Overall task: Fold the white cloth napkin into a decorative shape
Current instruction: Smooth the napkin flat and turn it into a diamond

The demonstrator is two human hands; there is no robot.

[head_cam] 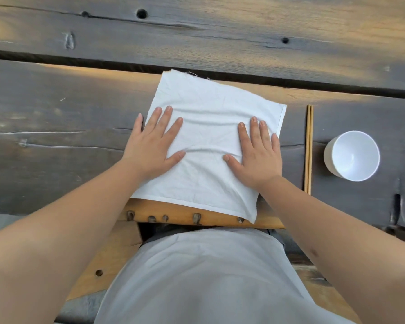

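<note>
Two hands are pressing flat on the white cloth napkin (211,141) as you are leaning over the weathered wooden desk (56,127), smoothing the fabric before any shaping begins. Your left hand (154,141) is lying palm down with fingers spread, its little finger reaching just past the napkin's left edge onto the wood; your right hand (255,150) is lying palm down too, fingers closer together, near the right hem. Neither is pinching anything. The napkin is sitting as a skewed square in front of you, its far corner reaching toward the dark gap between the planks and its near corner hanging over the desk's lighter front edge. Soft ridges are running across the cloth between your palms, so the flattening is looking unfinished. A pair of wooden chopsticks (308,148) is lying just right of the napkin, with a white bowl (352,156) standing beyond them, apart from the cloth. By the look of it you are working at the opening step, with no decorative fold yet visible. Next you are likely needing to sweep the wrinkles outward, then lift one corner or edge cleanly and bring it across without dragging the layers askew.
</note>
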